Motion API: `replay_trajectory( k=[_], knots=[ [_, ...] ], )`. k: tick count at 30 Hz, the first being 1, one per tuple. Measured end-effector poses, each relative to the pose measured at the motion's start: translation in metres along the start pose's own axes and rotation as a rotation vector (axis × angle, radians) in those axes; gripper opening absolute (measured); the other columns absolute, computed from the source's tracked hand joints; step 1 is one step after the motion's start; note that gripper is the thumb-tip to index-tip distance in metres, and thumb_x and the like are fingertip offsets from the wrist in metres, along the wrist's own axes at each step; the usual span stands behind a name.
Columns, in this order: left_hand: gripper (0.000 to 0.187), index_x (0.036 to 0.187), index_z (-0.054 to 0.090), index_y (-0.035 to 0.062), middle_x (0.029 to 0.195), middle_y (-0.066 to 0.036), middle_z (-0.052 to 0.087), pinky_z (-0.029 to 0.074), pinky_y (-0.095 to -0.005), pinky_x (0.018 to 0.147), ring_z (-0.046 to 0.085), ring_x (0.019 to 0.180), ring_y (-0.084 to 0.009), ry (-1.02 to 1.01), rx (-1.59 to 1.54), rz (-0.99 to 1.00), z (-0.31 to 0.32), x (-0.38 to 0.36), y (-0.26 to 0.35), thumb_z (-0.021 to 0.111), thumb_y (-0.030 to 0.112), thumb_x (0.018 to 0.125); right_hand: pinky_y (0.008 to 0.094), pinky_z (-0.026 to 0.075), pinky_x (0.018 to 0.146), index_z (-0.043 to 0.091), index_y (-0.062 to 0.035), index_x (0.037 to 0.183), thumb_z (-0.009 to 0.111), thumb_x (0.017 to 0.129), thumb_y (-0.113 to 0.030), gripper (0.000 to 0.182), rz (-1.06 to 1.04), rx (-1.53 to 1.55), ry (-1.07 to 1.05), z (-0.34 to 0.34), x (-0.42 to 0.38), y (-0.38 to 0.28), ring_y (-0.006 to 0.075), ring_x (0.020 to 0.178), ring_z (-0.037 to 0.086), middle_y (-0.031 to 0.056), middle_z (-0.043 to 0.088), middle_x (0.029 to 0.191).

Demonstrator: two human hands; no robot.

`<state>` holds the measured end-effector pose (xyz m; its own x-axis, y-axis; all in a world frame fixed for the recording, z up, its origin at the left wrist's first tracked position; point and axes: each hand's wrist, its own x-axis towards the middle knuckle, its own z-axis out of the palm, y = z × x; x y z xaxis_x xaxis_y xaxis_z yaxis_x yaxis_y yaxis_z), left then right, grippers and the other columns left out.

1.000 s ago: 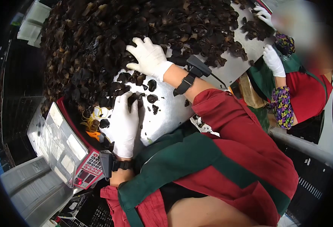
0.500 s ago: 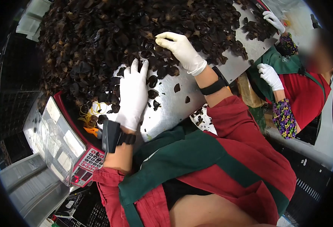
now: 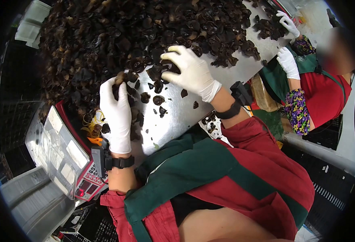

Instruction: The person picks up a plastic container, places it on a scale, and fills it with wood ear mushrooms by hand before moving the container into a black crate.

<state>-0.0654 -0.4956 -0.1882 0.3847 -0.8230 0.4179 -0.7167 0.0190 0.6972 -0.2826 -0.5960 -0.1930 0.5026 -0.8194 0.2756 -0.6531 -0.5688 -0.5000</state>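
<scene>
Left hand: gloved, fingers bent round a few dark mushroom pieces at the fingertips, at the near edge of the heap.
Right hand: gloved, palm down, fingers curled and spread over mushrooms at the heap's edge; whether it grips any cannot be told.
Heap: dried black mushrooms piled across the far part of the table, touching both hands' fingertips.
Loose pieces: scattered on bare metal between the two hands, apart from the heap.
Table: shiny metal sheet, bare in the stretch nearest the person.
Wrist devices: a black unit strapped on each forearm, left and right.
Scale: red, with keypad, just left of the left wrist; clear bags lie on it.
Rubber bands: yellow, beside the left hand, by the heap.
Co-worker: two gloved hands at the table's far right corner, near more mushrooms.
</scene>
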Motion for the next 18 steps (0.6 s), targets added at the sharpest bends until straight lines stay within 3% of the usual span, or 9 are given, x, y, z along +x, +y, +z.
replay_trajectory(
  k=[3,4,5,7,9,13,15,16,18],
  knots=[
    [0.022,0.118,0.064,0.0064,0.094,-0.001,0.067,0.045,-0.0267,0.07,0.059,0.083,-0.0129,-0.026,-0.32,-0.42,-0.007,-0.002,-0.008,0.063,0.016,0.099,0.0399,0.055,0.088,0.06,-0.0236,0.131,0.082,0.07,-0.043,0.067,-0.078,-0.192,-0.152,0.016,-0.003,0.001,0.0288,0.114,0.055,0.0096,0.048,0.142],
    [0.023,0.12,0.063,0.0094,0.1,-0.002,0.068,0.041,-0.0262,0.065,0.06,0.083,-0.0135,-0.068,-0.528,-0.686,-0.017,0.001,0.01,0.061,0.019,0.1,0.0388,0.055,0.086,0.064,-0.0236,0.125,0.081,0.073,-0.041,0.058,-0.09,-0.179,-0.087,0.022,-0.001,0.004,0.0269,0.112,0.056,0.0071,0.053,0.135],
    [0.023,0.12,0.063,0.0094,0.1,-0.002,0.068,0.041,-0.0262,0.065,0.06,0.083,-0.0135,-0.065,-0.527,-0.683,-0.018,0.0,0.009,0.061,0.019,0.1,0.0388,0.055,0.086,0.064,-0.0236,0.125,0.081,0.073,-0.041,0.058,-0.093,-0.178,-0.084,0.027,0.001,0.01,0.0269,0.112,0.056,0.0071,0.053,0.135],
    [0.024,0.121,0.063,0.0084,0.105,-0.005,0.069,0.043,-0.0279,0.066,0.062,0.087,-0.0168,-0.03,-1.101,-0.776,-0.021,-0.005,0.004,0.059,0.02,0.1,0.0377,0.056,0.083,0.069,-0.0223,0.117,0.078,0.076,-0.037,0.044,-0.11,-0.079,-0.052,0.037,0.008,0.02,0.0241,0.109,0.058,0.0031,0.059,0.123],
    [0.026,0.122,0.062,0.006,0.115,-0.009,0.069,0.048,-0.0317,0.071,0.064,0.091,-0.0216,-0.099,-1.387,-0.845,-0.026,-0.013,-0.007,0.058,0.018,0.1,0.037,0.056,0.078,0.073,-0.0206,0.103,0.075,0.079,-0.034,0.028,-0.115,0.039,0.025,0.039,0.015,0.024,0.0225,0.094,0.066,0.0027,0.064,0.105],
    [0.018,0.114,0.064,0.009,0.11,-0.005,0.07,0.047,-0.0346,0.077,0.064,0.095,-0.0206,-0.148,-1.533,-0.855,-0.038,-0.024,-0.001,0.058,0.017,0.1,0.0379,0.055,0.079,0.075,-0.0177,0.097,0.074,0.079,-0.032,0.023,-0.091,0.105,0.015,0.026,0.038,0.028,0.0274,0.089,0.068,0.0062,0.068,0.095],
    [0.021,0.119,0.062,0.0076,0.114,-0.006,0.069,0.046,-0.0343,0.076,0.063,0.095,-0.0201,-0.163,-1.528,-0.843,-0.047,-0.028,0.006,0.056,0.017,0.101,0.0312,0.055,0.078,0.075,-0.0127,0.107,0.078,0.079,-0.025,0.03,-0.04,0.256,0.037,0.016,0.045,0.02,0.0188,0.09,0.068,0.0064,0.072,0.099],
    [0.021,0.119,0.062,0.0076,0.114,-0.006,0.069,0.046,-0.0343,0.076,0.063,0.095,-0.0201,-0.157,-1.533,-0.834,-0.052,-0.03,0.008,0.056,0.017,0.101,0.0267,0.054,0.073,0.075,-0.0099,0.11,0.077,0.084,-0.023,0.029,0.251,0.531,-0.105,-0.005,0.046,-0.005,0.0106,0.084,0.066,0.0042,0.073,0.1],
    [0.033,0.131,0.056,0.0033,0.124,-0.014,0.065,0.047,-0.0308,0.075,0.061,0.095,-0.0219,-0.175,-1.533,-0.732,-0.063,-0.037,0.013,0.053,0.02,0.103,0.0248,0.053,0.06,0.073,-0.0065,0.113,0.073,0.091,-0.028,0.031,0.284,0.911,-0.125,0.002,0.053,-0.004,0.0079,0.068,0.062,0.0024,0.07,0.09]
  ],
)
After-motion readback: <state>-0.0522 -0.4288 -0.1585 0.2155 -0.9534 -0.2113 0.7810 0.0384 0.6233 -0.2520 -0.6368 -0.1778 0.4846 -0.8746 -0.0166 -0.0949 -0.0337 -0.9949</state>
